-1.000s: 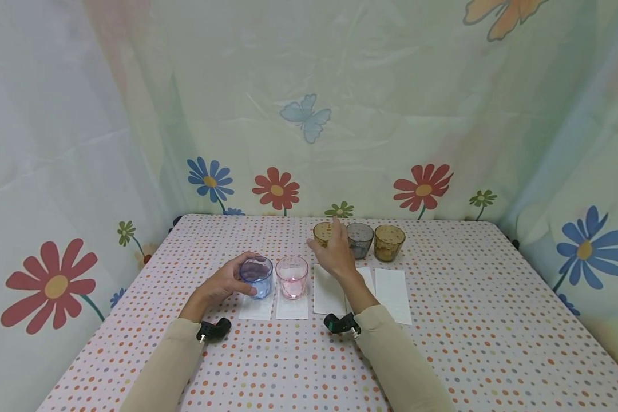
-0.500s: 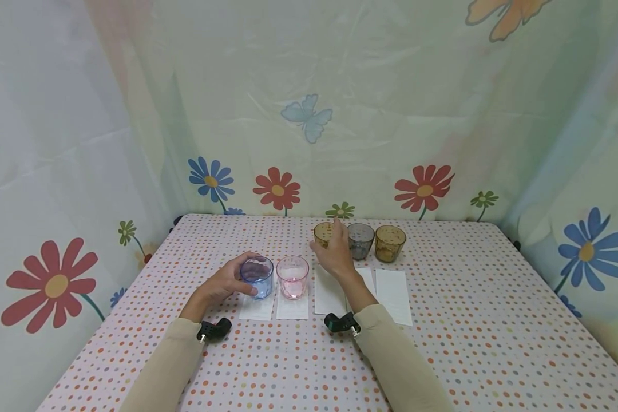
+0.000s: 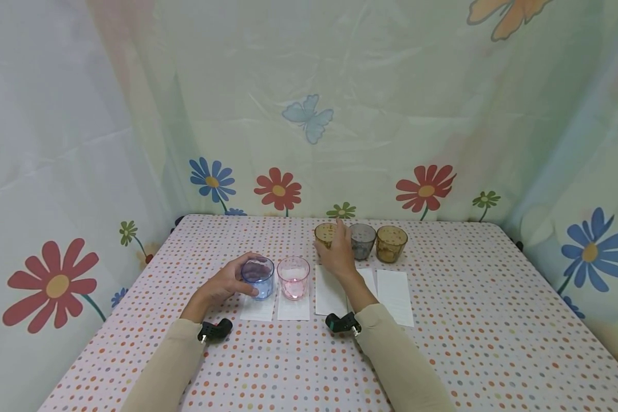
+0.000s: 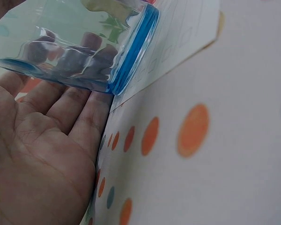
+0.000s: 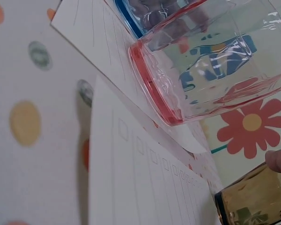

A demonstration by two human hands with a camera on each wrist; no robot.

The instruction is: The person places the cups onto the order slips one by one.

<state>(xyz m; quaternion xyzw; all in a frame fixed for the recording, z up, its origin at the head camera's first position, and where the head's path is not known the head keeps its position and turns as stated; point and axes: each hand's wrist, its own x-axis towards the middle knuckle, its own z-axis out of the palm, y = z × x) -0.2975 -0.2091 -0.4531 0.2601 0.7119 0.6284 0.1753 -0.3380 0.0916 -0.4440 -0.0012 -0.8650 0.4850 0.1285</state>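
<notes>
On the left, my left hand (image 3: pixel 221 286) curves round a clear blue glass (image 3: pixel 264 286), thumb at the near side and fingers behind. The left wrist view has its fingers behind the upright blue glass (image 4: pixel 70 42), low by the table. Beside it stands a clear pink glass (image 3: pixel 294 283) with nothing touching it. Farther back, my right hand (image 3: pixel 338 254) grips an amber glass (image 3: pixel 324 232), which it partly covers. In the right wrist view, the thumb (image 5: pixel 280 160) presses the side of that amber glass (image 5: pixel 257 194); the other fingers are out of sight there.
A grey glass (image 3: pixel 362 243) and a second amber glass (image 3: pixel 391 245) stand in the back row, right of my right hand. White paper slips (image 3: pixel 395 297) lie in a row before and under the glasses. A patterned curtain (image 3: pixel 371 114) rises behind the dotted table (image 3: pixel 474 320).
My right hand has drawn in its thumb and closed on the left amber glass. The left hand and the blue glass stay put.
</notes>
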